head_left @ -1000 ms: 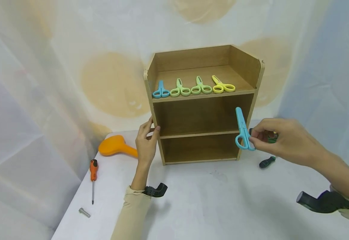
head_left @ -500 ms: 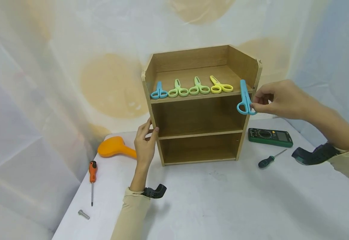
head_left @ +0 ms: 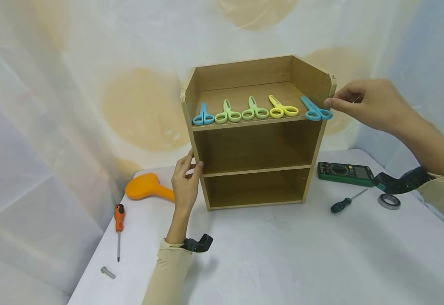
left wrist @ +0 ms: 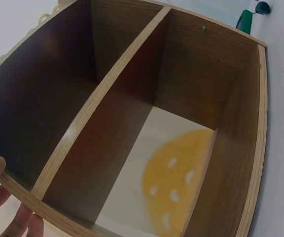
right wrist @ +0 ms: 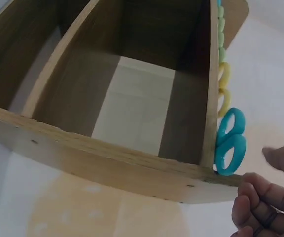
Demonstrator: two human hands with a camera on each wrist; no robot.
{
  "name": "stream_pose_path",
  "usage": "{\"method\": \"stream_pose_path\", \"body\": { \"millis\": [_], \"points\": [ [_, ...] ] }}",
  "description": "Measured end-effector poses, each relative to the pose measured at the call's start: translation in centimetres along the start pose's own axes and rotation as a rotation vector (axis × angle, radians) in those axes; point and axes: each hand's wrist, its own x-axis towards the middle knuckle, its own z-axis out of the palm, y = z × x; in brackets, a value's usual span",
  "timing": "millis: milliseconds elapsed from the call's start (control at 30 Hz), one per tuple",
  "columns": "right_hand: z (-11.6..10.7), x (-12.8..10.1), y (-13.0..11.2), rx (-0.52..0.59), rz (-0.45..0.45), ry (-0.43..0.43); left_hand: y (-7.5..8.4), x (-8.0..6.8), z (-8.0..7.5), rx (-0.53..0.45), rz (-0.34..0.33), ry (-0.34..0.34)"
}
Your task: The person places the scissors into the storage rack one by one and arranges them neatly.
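Note:
A wooden shelf unit (head_left: 258,171) stands on the white table. Along the front of its top shelf lie a blue pair of scissors (head_left: 203,116), two green pairs (head_left: 227,114) and a yellow pair (head_left: 283,109). A second blue pair (head_left: 315,111) lies at the right end, its handles over the front edge. My right hand (head_left: 330,103) hovers just right of those handles, fingers loosely bent, holding nothing. The right wrist view shows the blue handles (right wrist: 230,140) apart from my right hand (right wrist: 267,182). My left hand (head_left: 191,167) grips the unit's left side wall, thumb in front.
Left of the unit lie an orange plastic object (head_left: 145,186), an orange-handled screwdriver (head_left: 118,220) and a bolt (head_left: 106,271). To the right are a green multimeter (head_left: 345,173), a dark-handled screwdriver (head_left: 342,204) and a roll of tape (head_left: 389,201). Draped cloth surrounds the table.
My right hand lifted the second blue scissors from beside the lower shelf up to the top shelf, laid them at the right end and let go. The left hand stayed put.

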Motion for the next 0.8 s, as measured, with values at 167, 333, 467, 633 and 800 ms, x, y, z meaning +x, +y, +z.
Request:
{"method": "stream_pose_path", "body": {
  "millis": [167,333,467,633,800],
  "points": [
    [1.1,-1.1,0.6,0.069,0.031,0.016,-2.3,0.5,-0.1,-0.004,0.005,0.006],
    [2.4,-0.8,0.4,0.035,0.025,0.019,-3.1,0.4,-0.7,-0.006,0.009,0.002],
    [2.9,-0.2,0.3,0.058,0.089,0.010,-3.1,0.2,-0.9,0.003,0.002,-0.004],
    [3.3,0.1,-0.1,0.114,0.184,0.037,-3.2,0.4,-0.7,-0.015,0.013,0.003],
    [3.7,-0.9,0.1,0.134,0.175,0.059,-3.0,0.7,-0.7,0.014,0.019,-0.012]
  ]
}}
